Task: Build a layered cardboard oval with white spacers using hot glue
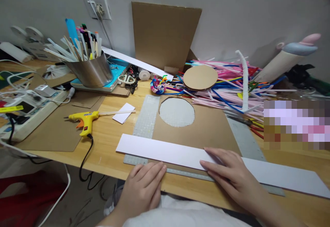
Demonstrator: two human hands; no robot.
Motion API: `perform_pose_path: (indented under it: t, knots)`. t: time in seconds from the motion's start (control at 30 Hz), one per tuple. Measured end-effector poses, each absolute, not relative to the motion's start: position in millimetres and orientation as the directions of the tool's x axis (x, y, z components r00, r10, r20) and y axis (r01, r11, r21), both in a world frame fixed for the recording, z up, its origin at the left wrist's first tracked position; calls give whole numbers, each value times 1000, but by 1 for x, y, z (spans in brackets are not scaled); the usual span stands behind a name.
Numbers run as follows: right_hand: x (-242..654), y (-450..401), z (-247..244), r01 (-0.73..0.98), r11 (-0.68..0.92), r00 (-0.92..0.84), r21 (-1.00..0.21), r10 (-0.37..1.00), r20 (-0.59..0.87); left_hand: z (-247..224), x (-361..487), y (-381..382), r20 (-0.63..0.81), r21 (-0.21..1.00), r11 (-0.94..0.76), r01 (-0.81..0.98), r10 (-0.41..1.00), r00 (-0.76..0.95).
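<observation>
Across the worktop (107, 144), the white strip (165, 152) lies over the holed cardboard (208, 125), where even pressure should stop it slipping; the right hand (229, 172) is spread on it, the left hand (145, 187) rests, fingers together, beside it.

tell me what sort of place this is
Probably a craft corner at a wooden table: there's a yellow glue gun, a heap of coloured pipe cleaners and a cardboard sheet with a round hole cut in it.
</observation>
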State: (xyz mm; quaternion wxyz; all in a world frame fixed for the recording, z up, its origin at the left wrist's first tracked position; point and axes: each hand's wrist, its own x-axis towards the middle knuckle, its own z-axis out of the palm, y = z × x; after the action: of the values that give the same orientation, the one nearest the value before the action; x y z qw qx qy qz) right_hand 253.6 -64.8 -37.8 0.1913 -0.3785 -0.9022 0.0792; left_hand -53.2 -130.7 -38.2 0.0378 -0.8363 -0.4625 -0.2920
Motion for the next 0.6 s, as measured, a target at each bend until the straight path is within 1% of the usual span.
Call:
perform_pose_path:
  t: [0.17,0.33,0.4,0.5,0.6]
  knots:
    - [253,-64,-39,639,712,-649,-292,702,292,-39,-53,-131,522,206,-570,796,752,403]
    - [254,-65,-40,639,710,-647,-295,704,292,-49,-53,-134,530,240,-567,788,757,383]
    - [254,-65,-40,647,702,-641,-297,712,287,-55,-52,-137,536,248,-532,810,772,343]
    - [253,-66,-40,651,697,-637,-301,717,283,-58,-50,-141,535,248,-434,866,807,251]
    - [252,-67,-42,651,693,-632,-309,721,286,-58,-48,-143,506,254,-405,878,830,236]
